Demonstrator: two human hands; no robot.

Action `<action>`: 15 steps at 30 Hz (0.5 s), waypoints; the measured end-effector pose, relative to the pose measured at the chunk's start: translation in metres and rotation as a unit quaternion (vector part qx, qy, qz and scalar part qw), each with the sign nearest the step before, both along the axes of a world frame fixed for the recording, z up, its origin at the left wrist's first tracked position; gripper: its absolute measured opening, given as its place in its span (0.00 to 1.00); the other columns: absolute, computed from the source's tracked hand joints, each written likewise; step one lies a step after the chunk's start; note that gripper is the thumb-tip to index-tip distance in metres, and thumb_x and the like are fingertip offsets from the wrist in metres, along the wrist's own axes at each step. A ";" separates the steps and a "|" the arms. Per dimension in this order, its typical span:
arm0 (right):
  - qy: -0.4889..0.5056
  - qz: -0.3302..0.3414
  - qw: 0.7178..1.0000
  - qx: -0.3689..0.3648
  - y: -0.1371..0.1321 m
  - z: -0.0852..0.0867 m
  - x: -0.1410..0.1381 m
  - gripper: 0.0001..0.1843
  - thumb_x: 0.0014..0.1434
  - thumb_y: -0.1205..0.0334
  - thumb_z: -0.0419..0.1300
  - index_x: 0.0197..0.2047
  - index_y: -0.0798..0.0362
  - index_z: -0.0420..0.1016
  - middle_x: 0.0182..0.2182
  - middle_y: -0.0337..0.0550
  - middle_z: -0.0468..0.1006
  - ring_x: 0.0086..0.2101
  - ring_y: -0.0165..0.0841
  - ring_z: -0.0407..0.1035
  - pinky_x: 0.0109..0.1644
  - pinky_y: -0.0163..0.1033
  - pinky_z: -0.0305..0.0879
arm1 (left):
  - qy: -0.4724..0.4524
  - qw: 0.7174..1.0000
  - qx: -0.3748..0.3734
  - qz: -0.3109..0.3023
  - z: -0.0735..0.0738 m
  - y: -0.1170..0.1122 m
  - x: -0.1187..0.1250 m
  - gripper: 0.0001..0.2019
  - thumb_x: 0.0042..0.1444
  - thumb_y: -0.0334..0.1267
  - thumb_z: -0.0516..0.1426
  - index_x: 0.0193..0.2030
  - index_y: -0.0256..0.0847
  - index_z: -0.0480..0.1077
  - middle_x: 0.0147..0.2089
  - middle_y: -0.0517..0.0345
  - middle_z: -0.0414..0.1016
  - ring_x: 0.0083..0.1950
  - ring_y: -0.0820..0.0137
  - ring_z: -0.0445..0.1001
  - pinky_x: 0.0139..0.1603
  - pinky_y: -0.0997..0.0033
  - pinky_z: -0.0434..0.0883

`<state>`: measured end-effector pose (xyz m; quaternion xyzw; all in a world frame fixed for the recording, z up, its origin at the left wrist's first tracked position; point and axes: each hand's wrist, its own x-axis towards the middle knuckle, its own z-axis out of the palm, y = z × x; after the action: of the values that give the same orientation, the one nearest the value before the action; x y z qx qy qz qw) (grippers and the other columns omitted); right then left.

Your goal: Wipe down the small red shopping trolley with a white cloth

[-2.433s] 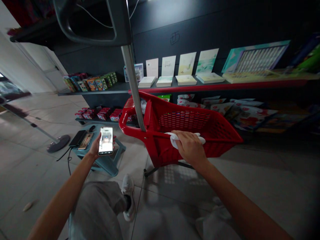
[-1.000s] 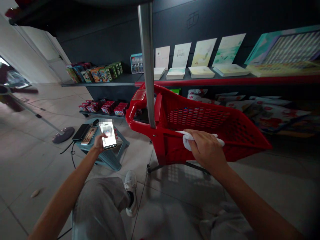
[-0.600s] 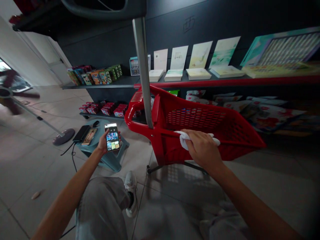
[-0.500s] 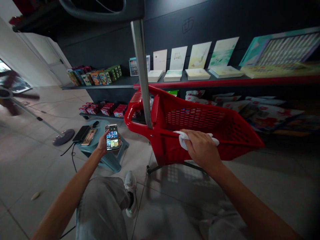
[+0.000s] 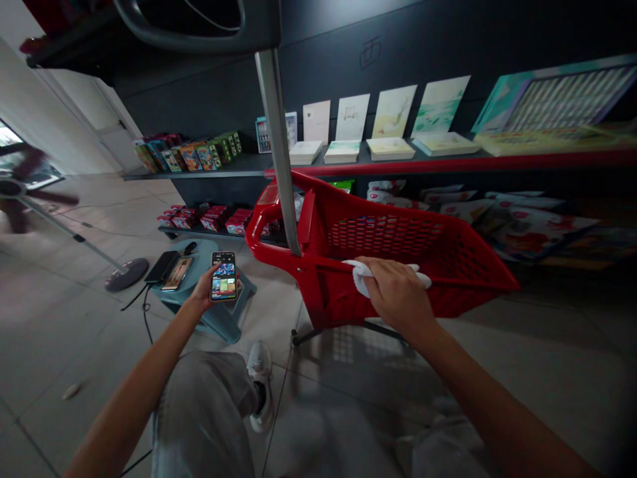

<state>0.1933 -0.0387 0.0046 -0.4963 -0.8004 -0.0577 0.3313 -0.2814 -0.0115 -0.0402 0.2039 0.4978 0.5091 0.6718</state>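
In my left hand [image 5: 203, 291] is a smartphone [image 5: 223, 277], held upright with its screen lit and facing me; my thumb lies at the screen's left edge. My right hand [image 5: 398, 292] is closed on a white cloth [image 5: 360, 275], pressing it against the near top rim of a red plastic shopping cart [image 5: 343, 307]. Ends of the cloth stick out on both sides of the fingers. A metal pole [image 5: 277, 146] rises from the cart near its handle [image 5: 255, 232], topped by a dark loop-shaped part [image 5: 199, 33].
Left of the cart stands a blue-grey stool [image 5: 202, 249] carrying a black device [image 5: 162, 267] and another phone [image 5: 177, 273]. A standing fan [image 5: 126, 273] is farther left. Behind, shelves [image 5: 223, 170] hold boxes, booklets [image 5: 389, 147] and snack bags [image 5: 540, 226].
The cart and my right hand with the cloth appear shifted slightly left. The phone's screen content has scrolled a little. Both holds are unchanged.
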 end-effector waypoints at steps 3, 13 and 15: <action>-0.002 0.000 1.000 0.001 0.001 -0.001 0.001 0.21 0.72 0.61 0.48 0.59 0.55 0.77 0.52 0.51 0.83 0.50 0.45 0.75 0.58 0.49 0.63 | -0.011 1.000 0.004 0.000 0.005 -0.006 0.002 0.24 0.61 0.41 0.60 0.62 0.31 0.70 0.49 0.37 0.83 0.48 0.52 0.85 0.49 0.51 0.82; -0.007 0.003 1.000 0.007 0.001 -0.001 0.001 0.20 0.72 0.62 0.49 0.58 0.56 0.77 0.52 0.51 0.83 0.49 0.45 0.76 0.58 0.49 0.64 | 0.091 0.975 0.197 -0.044 0.024 -0.026 0.034 0.37 0.48 0.25 0.67 0.67 0.42 0.68 0.63 0.43 0.78 0.60 0.53 0.80 0.66 0.50 0.74; -0.010 0.003 1.000 0.004 0.001 0.001 0.001 0.20 0.72 0.62 0.49 0.58 0.56 0.77 0.52 0.51 0.83 0.49 0.45 0.76 0.57 0.49 0.64 | 0.095 0.973 0.205 -0.042 0.024 -0.025 0.038 0.40 0.46 0.23 0.67 0.68 0.43 0.66 0.64 0.43 0.77 0.60 0.53 0.80 0.66 0.50 0.74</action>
<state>0.1940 -0.0381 0.0052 -0.4915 -0.8051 -0.0653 0.3254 -0.2432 -0.0370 -0.0159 0.4054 0.4352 0.5499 0.5864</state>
